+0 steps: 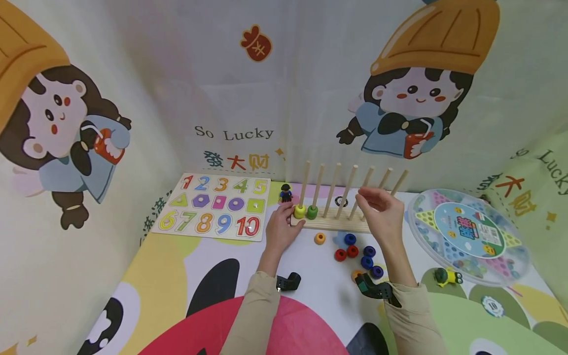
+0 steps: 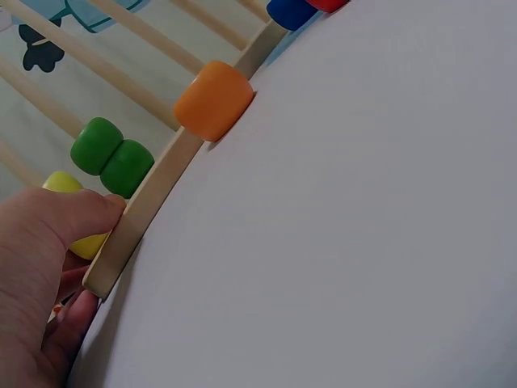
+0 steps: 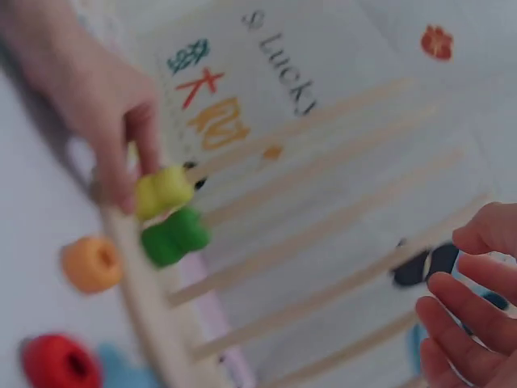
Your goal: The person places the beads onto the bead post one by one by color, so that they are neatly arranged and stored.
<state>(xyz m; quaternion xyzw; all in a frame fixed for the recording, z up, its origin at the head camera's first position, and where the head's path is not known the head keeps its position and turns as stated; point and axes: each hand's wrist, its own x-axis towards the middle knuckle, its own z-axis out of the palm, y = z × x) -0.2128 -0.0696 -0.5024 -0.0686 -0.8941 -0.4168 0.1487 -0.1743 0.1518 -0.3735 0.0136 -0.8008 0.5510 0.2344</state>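
Note:
A wooden peg rack [image 1: 330,224] with several upright rods stands toward the back of the table. Yellow beads [image 1: 300,212] sit at the foot of its leftmost rod, and green beads [image 1: 312,212] on the one beside it. My left hand [image 1: 281,229] holds the rack's left end, thumb along the front edge and fingers behind, as the left wrist view shows. Raised at the right-hand rods, my right hand [image 1: 380,212] has its fingers loosely bent, with nothing between them in the right wrist view. An orange bead [image 2: 214,101] lies just before the rack.
Loose red beads [image 1: 340,255] and blue beads [image 1: 367,262] lie in front of the rack. A number puzzle board [image 1: 213,207] is at the left, with a small dark figure [image 1: 286,193] behind my left hand. A round game box [image 1: 426,246] and a yellow-green toy [image 1: 448,276] are at the right.

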